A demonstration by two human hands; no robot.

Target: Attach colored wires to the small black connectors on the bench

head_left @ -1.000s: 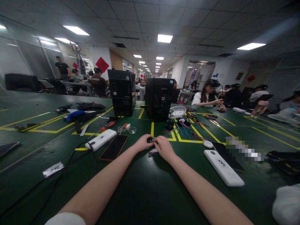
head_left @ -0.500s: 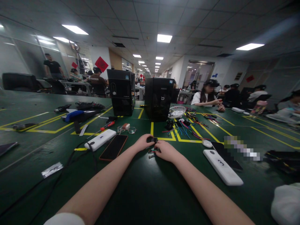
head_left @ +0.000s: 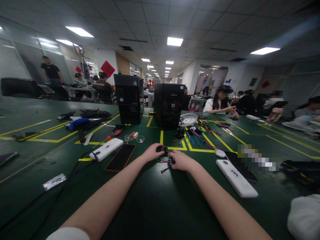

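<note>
My left hand (head_left: 153, 152) is closed around a small black block-like part (head_left: 164, 149), too dark to name more exactly. Close on its right, my right hand (head_left: 182, 160) has its fingers pinched on thin coloured wires (head_left: 166, 160), some red and some green. A blue wire with a small connector end (head_left: 163, 171) trails from under those fingers toward me. Whether the wires join the black part is hidden by my fingers. Both hands are low over the green table (head_left: 155, 203).
Two black computer towers (head_left: 129, 100) stand beyond my hands. Bundled wires (head_left: 195, 135) and a white basket (head_left: 188, 119) lie at right. A phone (head_left: 121, 157), glasses (head_left: 140, 138), a red screwdriver (head_left: 114, 134) and white power banks (head_left: 236, 178) flank my arms. A co-worker (head_left: 220, 103) sits across.
My right hand has shifted slightly right, away from the black part, and more of the wires and the blue lead now show. My left hand stays nearly where it was.
</note>
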